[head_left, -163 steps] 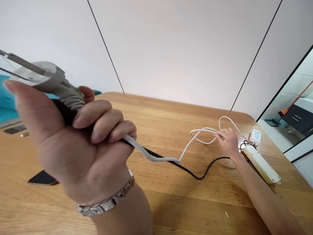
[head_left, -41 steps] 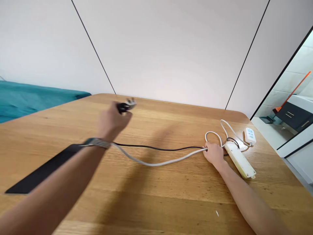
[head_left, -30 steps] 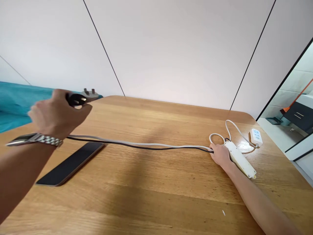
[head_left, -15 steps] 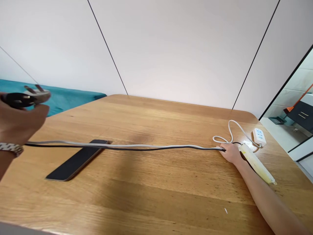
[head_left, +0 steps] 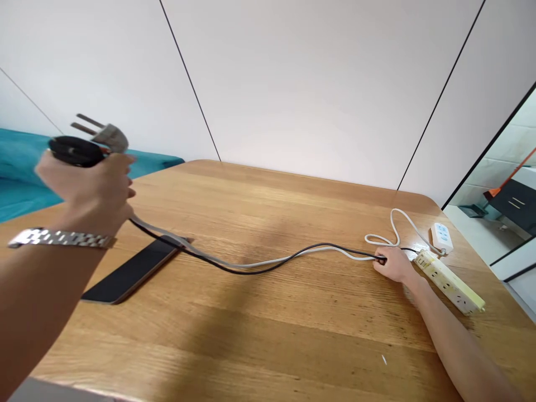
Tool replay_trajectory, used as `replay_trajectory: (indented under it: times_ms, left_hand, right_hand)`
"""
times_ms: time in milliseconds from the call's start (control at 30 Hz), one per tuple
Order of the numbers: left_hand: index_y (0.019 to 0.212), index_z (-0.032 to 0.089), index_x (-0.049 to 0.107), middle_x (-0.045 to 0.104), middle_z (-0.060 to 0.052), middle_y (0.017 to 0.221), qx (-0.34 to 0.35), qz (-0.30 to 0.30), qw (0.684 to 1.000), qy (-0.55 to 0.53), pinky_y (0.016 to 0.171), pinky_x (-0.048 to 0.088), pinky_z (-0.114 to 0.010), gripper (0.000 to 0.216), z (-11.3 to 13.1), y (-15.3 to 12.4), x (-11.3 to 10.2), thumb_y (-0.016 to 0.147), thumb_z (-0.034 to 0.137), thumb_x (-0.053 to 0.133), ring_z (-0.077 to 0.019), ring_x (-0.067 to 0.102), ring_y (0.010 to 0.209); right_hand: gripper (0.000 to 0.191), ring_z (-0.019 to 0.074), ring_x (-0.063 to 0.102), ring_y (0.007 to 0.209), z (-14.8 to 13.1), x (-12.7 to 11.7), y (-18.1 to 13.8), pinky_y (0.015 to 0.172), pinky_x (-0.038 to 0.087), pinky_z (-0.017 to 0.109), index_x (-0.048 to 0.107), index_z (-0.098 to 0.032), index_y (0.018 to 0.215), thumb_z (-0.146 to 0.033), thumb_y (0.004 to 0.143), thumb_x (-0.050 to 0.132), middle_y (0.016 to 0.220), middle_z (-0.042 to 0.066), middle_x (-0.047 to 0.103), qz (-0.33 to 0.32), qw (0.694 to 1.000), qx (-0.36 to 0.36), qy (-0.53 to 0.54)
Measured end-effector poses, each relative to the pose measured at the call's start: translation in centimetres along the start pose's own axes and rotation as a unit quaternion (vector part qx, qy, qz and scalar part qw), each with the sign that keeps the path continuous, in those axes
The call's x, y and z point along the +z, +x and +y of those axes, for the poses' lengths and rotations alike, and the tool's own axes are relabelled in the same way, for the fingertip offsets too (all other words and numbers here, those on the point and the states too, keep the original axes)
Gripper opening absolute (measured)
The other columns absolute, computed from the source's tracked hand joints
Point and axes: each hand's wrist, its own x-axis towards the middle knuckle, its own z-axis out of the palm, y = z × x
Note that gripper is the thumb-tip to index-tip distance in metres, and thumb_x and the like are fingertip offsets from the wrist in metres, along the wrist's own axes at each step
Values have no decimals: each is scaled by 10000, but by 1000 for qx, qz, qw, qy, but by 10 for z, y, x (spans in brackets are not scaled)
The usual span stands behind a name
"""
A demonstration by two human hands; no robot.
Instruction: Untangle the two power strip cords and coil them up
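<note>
Raised at the left, my left hand (head_left: pixel 94 184) is closed around a black plug (head_left: pixel 77 151) and a grey plug (head_left: pixel 111 138) whose metal prongs point left. From it a black cord (head_left: pixel 218 267) and a white cord (head_left: pixel 263 262) sag across to my right hand (head_left: pixel 393 263), which grips both near the table's right side. Just beyond that hand lies a yellowed power strip (head_left: pixel 454 282), its sockets facing me. Behind it is a small white power strip (head_left: pixel 442 237) with blue-marked sockets, its white cord looped on the wood.
A dark flat slab like a phone or tablet (head_left: pixel 129 271) lies under the cords on the wooden table (head_left: pixel 268 206). White wall panels (head_left: pixel 301 84) stand behind, and a teal sofa (head_left: pixel 25 184) is at the left. Through an opening at the right shows an orange-handled broom (head_left: pixel 513 177).
My left hand has come right and inward with the plugs, and the taut cords have gone slack. The yellowed power strip has rolled so its sockets show. My right hand stays almost in place.
</note>
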Motion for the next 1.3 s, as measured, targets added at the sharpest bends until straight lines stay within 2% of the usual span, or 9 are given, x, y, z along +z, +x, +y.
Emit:
replay_trajectory:
  times_ms: [100, 333, 500, 567, 700, 833, 967, 1100, 1300]
  left_hand:
    - [567, 179, 417, 384, 74, 481, -18, 17, 1000, -12, 332, 248, -199, 276, 12, -9, 11, 621, 106, 677, -69, 349, 400]
    - [701, 74, 610, 460, 47, 562, 112, -78, 990, -45, 492, 388, -228, 226, 44, -57, 16, 558, 201, 730, -54, 387, 500]
    - [682, 100, 629, 519, 29, 603, 210, -225, 951, 3, 545, 345, -209, 262, 60, -95, 13, 598, 329, 726, -71, 412, 580]
    - [667, 121, 632, 543, 19, 595, 229, -348, 909, 4, 539, 339, -215, 241, 61, -113, 12, 655, 357, 679, -86, 434, 582]
    - [745, 148, 680, 615, 5, 639, 185, -615, 764, 58, 536, 354, -230, 141, 46, -160, 9, 686, 251, 604, -117, 499, 585]
    - [893, 164, 701, 674, -1, 751, 73, -744, 665, 15, 569, 377, -228, 276, 20, -218, 11, 647, 154, 576, -135, 547, 639]
    - [951, 150, 681, 673, -24, 782, -121, -703, 699, -56, 552, 372, -227, 318, -4, -258, 38, 647, 166, 589, -127, 535, 628]
    - [995, 154, 638, 569, 21, 669, -281, -617, 725, -124, 466, 274, -211, 404, -22, -270, 77, 593, 160, 606, -80, 407, 509]
    - [1142, 199, 600, 641, -25, 879, -381, -546, 661, -346, 611, 372, -233, 567, -37, -271, 95, 588, 217, 719, -128, 525, 715]
  right_hand:
    - [93, 191, 588, 792, -11, -4, 0, 715, 367, 270, 640, -198, 735, -229, 721, 553, 791, 39, 687, -27, 1000, -13, -8]
    - [413, 250, 585, 992, -67, -6, 12, 823, 395, 320, 643, -181, 1093, -330, 708, 636, 1086, 108, 661, -102, 993, -47, 37]
    - [251, 227, 588, 813, -96, 4, 38, 694, 380, 299, 658, -182, 803, -312, 601, 735, 830, 59, 666, -128, 976, 15, 174]
    - [162, 164, 529, 617, -97, 9, 46, 583, 338, 270, 577, -187, 623, -313, 668, 669, 595, -2, 559, -141, 966, 35, 213]
    - [238, 78, 320, 433, -89, 3, 48, 459, 238, 231, 447, -203, 576, -341, 748, 538, 479, -71, 355, -162, 934, 60, 313]
    - [277, 44, 203, 429, -81, -24, 41, 434, 164, 213, 426, -207, 647, -415, 687, 604, 532, -98, 320, -109, 867, 51, 483]
    - [394, 33, 210, 423, -80, -44, 37, 434, 129, 213, 517, -177, 654, -541, 658, 667, 525, -85, 363, -61, 785, 5, 617]
    - [581, 71, 317, 405, -85, -41, 37, 423, 185, 230, 593, -164, 609, -722, 739, 495, 455, -37, 423, -22, 815, 2, 579]
    - [543, 75, 365, 348, -90, -26, 37, 403, 256, 234, 578, -168, 495, -589, 825, 487, 390, -11, 478, -42, 878, 55, 473]
